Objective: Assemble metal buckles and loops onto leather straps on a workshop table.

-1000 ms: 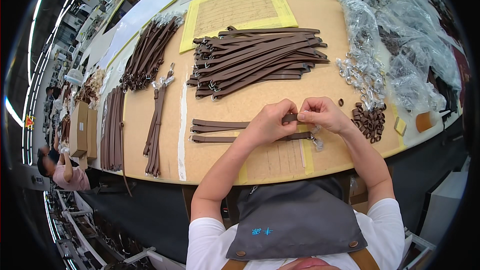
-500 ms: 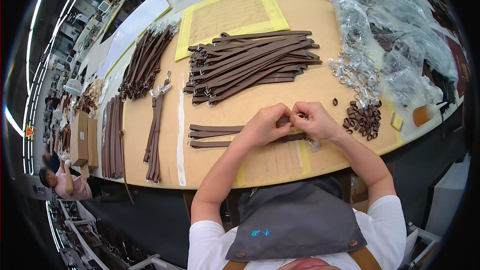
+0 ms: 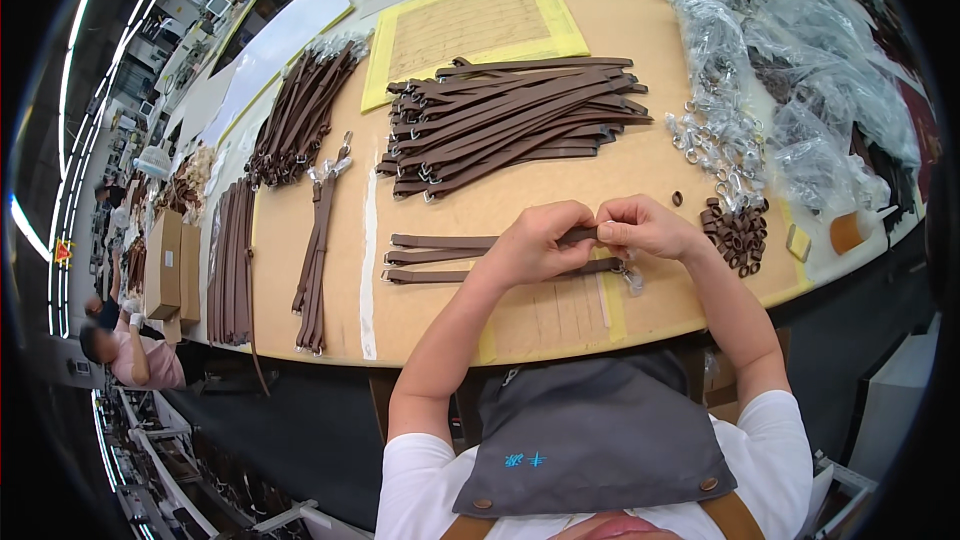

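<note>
At the near middle of the table, both hands work at the end of a brown strap (image 3: pixel 577 236). My left hand (image 3: pixel 540 243) grips this strap a little behind its end, fingers curled. My right hand (image 3: pixel 648 227) pinches the very end between thumb and fingers, hiding whatever else is there. Alongside lies another brown strap (image 3: pixel 440 276), nearest me, with a metal buckle ring at its left end. By its right end, just below my right hand, is a metal clasp in clear plastic (image 3: pixel 632 281).
A large strap pile (image 3: pixel 515 125) lies beyond my hands. To the right are a heap of small brown loops (image 3: pixel 735 238), one loose loop (image 3: pixel 677 198), plastic-wrapped metal clasps (image 3: pixel 730 160) and a thread spool (image 3: pixel 846 232). More strap bundles (image 3: pixel 305 115) lie left. A co-worker (image 3: pixel 140 355) is at far left.
My right fingers have flattened over the strap end, and the shiny bit of metal seen between the fingers is now covered. The whole view has shifted slightly.
</note>
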A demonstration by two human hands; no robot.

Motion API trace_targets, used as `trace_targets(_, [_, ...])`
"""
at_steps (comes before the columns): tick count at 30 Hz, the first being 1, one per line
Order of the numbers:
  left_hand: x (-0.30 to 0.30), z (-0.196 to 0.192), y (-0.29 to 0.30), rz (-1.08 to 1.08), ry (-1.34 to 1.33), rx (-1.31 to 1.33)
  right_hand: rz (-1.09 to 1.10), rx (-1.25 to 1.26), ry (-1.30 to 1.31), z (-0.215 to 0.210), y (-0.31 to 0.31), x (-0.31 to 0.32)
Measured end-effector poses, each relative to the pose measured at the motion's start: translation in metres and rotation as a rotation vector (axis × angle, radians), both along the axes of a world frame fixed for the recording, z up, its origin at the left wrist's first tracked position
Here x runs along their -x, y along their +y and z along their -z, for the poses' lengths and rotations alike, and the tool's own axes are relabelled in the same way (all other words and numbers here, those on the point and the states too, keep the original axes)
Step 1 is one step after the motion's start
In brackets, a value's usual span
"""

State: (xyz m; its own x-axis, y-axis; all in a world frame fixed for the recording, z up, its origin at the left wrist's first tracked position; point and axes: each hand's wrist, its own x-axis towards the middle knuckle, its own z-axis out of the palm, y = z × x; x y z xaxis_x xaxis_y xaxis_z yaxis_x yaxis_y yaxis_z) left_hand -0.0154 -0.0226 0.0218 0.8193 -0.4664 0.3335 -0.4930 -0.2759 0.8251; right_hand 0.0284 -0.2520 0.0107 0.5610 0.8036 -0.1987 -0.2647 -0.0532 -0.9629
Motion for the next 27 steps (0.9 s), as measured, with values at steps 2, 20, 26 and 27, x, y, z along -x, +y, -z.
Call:
trace_targets(2, [0.001, -0.002, 0.0, 0.006, -0.017, -0.009, 0.008, -0.019, 0.008, 0.001, 0.001, 0.002])
trace_targets(20, [0.003, 0.021, 0.003, 0.046, 0.235, 0.247, 0.249, -0.112, -0.164, 0.015, 0.033, 0.033])
trace_targets(26, [0.006, 0.004, 0.006, 0.076, 0.318, 0.475, 0.055, -0.29, 0.014, 0.012, 0.022, 0.029])
trace_targets(27, [0.007, 0.002, 0.006, 0.072, 0.317, 0.482, 0.039, -0.299, 0.013, 0.012, 0.021, 0.029])
